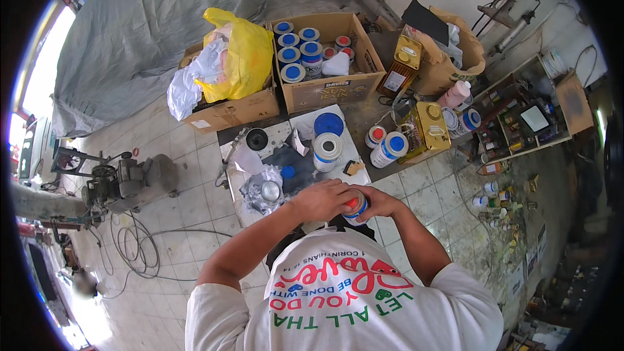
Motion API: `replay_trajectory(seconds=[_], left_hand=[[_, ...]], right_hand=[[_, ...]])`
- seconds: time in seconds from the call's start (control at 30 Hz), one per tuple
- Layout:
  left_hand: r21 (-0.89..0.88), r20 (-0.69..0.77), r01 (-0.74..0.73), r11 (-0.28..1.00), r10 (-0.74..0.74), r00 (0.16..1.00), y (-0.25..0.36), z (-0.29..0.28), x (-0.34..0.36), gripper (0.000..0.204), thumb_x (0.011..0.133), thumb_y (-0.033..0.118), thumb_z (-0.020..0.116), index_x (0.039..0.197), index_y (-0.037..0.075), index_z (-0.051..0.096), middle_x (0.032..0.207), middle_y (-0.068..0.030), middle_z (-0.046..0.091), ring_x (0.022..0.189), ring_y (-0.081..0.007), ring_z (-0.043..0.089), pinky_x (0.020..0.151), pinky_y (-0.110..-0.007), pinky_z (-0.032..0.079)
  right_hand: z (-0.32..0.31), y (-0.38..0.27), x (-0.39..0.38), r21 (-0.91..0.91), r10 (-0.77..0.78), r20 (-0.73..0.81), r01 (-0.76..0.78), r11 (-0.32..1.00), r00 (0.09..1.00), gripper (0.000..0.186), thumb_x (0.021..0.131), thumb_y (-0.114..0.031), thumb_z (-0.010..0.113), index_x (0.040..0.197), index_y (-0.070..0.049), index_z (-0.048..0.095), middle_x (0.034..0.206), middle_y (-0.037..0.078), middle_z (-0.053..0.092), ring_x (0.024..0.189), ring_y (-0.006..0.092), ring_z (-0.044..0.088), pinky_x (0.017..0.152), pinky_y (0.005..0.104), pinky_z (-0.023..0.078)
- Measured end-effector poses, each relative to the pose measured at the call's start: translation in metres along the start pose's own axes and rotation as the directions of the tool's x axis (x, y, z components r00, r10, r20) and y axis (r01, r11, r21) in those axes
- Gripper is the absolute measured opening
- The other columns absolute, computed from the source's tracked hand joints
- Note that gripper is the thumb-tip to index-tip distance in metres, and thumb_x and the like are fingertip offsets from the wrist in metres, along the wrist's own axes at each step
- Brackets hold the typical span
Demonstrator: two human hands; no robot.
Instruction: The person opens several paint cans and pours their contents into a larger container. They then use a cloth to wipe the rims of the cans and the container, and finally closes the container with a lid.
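Note:
Close to my chest I hold a small paint can (355,210) with a red cap and a blue-and-white label. My left hand (322,199) is closed at its top, fingers on the red cap. Wrapped round the can's far right side is my right hand (382,204). Just beyond, on the work table, stands a larger white can (327,150) with its blue lid (329,123) lying behind it. A brown sponge-like piece (354,168) lies to the right of that can. Crumpled plastic (255,190) with a silvery round cup (270,190) sits left of my hands.
Behind the table are a cardboard box (331,93) of blue-lidded cans and another box (235,109) with a yellow bag. Golden rectangular tins (432,127) and more cans stand at right. An air compressor (130,181) and coiled hose (140,247) occupy the left floor.

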State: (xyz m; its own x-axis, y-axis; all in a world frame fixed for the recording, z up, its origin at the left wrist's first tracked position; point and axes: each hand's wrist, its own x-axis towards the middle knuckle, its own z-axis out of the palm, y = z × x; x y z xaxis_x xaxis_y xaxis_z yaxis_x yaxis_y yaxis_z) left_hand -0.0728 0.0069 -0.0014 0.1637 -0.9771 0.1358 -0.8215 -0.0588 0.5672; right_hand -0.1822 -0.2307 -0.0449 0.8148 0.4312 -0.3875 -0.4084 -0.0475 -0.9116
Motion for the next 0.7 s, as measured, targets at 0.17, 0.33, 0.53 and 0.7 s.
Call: replay_trajectory(seconds=[0.17,0.33,0.53,0.7], left_hand=[[-0.036,-0.069,0.009,0.999,-0.012,0.998,-0.005,0.032,0.001,0.044,0.09,0.029,0.073,0.128,0.008,0.063,0.107,-0.0117,0.068,0.106,-0.0335,0.065,0.095,-0.044,0.053],[0.028,-0.185,-0.152,0.988,0.155,0.97,-0.002,0.036,0.014,0.024,0.09,0.03,0.071,0.101,0.009,0.069,0.098,-0.0111,0.069,0.09,-0.0298,0.066,0.081,-0.043,0.054],[0.2,-0.149,-0.165,0.966,0.197,0.969,-0.019,0.035,0.024,0.027,0.09,0.032,0.068,0.072,0.011,0.069,0.074,-0.0071,0.069,0.068,-0.0278,0.065,0.07,-0.043,0.053],[0.175,0.051,0.608,0.774,-0.624,0.78,-0.025,0.062,0.029,0.041,0.097,0.037,0.058,0.078,0.004,0.073,0.08,-0.0179,0.073,0.083,-0.0335,0.074,0.08,-0.049,0.058]], right_hand=[[0.002,-0.001,-0.011,-0.18,-0.007,-0.07,-0.005,0.984,0.997,0.099,0.063,-0.01,0.093,0.152,-0.006,0.048,0.135,0.008,0.066,0.123,0.0194,0.062,0.109,0.0355,0.048],[0.013,0.013,-0.009,-0.05,0.054,0.0,-0.054,0.997,0.999,0.094,0.064,-0.012,0.093,0.147,-0.005,0.05,0.133,0.009,0.066,0.122,0.0195,0.063,0.107,0.0357,0.049],[0.013,0.008,0.008,-0.17,0.063,0.002,-0.061,0.984,0.998,0.089,0.066,-0.014,0.093,0.143,-0.005,0.05,0.13,0.01,0.066,0.121,0.0221,0.062,0.105,0.038,0.05],[0.035,0.006,0.019,-0.535,-0.106,-0.403,-0.14,0.833,0.909,0.085,0.065,-0.017,0.093,0.138,-0.006,0.052,0.124,0.015,0.065,0.117,0.0362,0.059,0.103,0.0462,0.049]])
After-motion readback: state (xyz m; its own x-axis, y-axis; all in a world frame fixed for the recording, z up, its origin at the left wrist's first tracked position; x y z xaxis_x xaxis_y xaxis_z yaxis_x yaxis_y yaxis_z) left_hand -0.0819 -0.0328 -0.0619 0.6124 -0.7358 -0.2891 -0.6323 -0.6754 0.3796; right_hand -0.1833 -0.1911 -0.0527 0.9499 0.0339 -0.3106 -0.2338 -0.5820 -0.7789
